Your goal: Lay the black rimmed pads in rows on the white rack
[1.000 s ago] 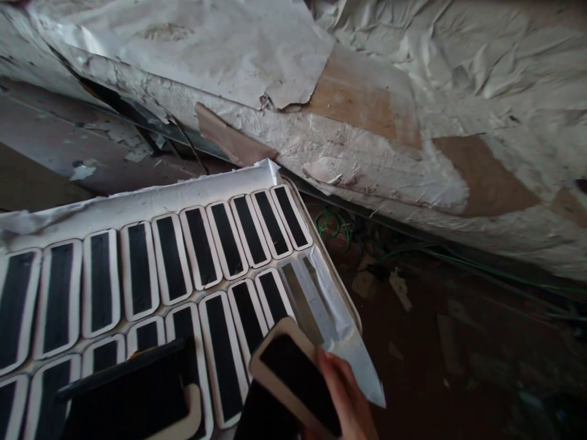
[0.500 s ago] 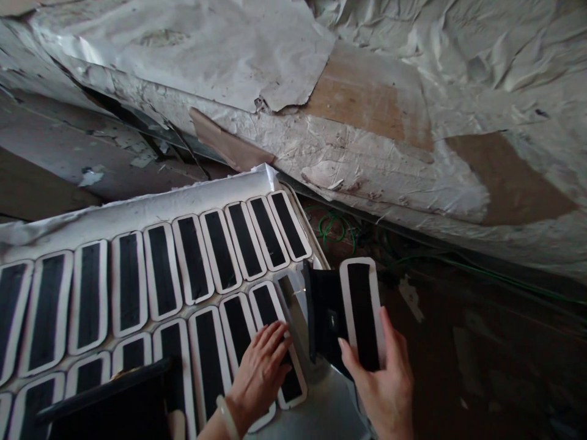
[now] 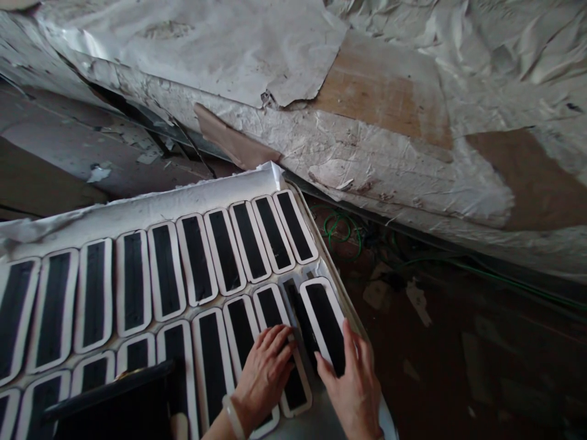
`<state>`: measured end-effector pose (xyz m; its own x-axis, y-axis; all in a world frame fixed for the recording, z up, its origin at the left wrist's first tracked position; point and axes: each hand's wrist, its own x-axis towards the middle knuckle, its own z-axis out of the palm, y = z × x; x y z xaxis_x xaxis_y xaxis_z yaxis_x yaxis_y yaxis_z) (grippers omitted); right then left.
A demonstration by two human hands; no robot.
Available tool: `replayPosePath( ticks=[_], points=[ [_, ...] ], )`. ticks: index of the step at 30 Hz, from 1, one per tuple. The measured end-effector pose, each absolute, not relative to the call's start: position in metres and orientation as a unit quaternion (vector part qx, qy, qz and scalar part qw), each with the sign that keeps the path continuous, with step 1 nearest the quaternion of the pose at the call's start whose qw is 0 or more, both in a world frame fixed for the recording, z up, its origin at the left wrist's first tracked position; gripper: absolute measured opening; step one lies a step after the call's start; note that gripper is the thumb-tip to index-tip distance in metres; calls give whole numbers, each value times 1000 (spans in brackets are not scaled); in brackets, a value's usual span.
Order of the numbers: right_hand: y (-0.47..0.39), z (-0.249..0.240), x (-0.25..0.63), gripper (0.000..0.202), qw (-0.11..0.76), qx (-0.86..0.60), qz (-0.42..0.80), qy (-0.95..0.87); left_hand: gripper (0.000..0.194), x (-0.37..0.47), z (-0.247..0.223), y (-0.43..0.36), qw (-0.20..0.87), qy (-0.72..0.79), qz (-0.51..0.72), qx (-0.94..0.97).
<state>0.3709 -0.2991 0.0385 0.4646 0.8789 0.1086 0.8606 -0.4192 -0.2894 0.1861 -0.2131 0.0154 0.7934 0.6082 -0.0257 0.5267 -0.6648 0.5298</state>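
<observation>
My right hand (image 3: 351,382) grips a flat, round-cornered black panel with a pale border (image 3: 325,324), thumb on its left edge and fingers along its right. The panel is at the right end of the near row, over the table; a dark strip (image 3: 298,311) shows beside it. My left hand (image 3: 268,370), with a pale band at the wrist, lies palm down, fingers extended, on the neighbouring bordered panel (image 3: 270,304). The hand hides part of that panel. At the lower left stands a black item (image 3: 114,403) with a stiff upper edge, cut off by the frame.
Several similar panels (image 3: 134,284) lie in rows on the paper-covered table (image 3: 211,189). A larger surface under torn, crusted paper (image 3: 220,55) stands behind. Between them and to the right is a dark floor with green cord (image 3: 342,227) and scraps (image 3: 418,299).
My right hand has brought its panel left and down over the table. The black piece with a small label beside that panel no longer shows. My left hand stays on its panel.
</observation>
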Motion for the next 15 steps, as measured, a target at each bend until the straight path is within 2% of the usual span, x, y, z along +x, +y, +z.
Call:
replayPosePath(
  ticks=[9, 15],
  points=[
    [-285, 2, 355, 77, 152, -823, 132, -532, 58, 193, 4, -196, 231, 384, 124, 885],
    [-283, -9, 351, 80, 160, -812, 151, -542, 58, 198, -10, -178, 128, 351, 102, 922]
  ],
)
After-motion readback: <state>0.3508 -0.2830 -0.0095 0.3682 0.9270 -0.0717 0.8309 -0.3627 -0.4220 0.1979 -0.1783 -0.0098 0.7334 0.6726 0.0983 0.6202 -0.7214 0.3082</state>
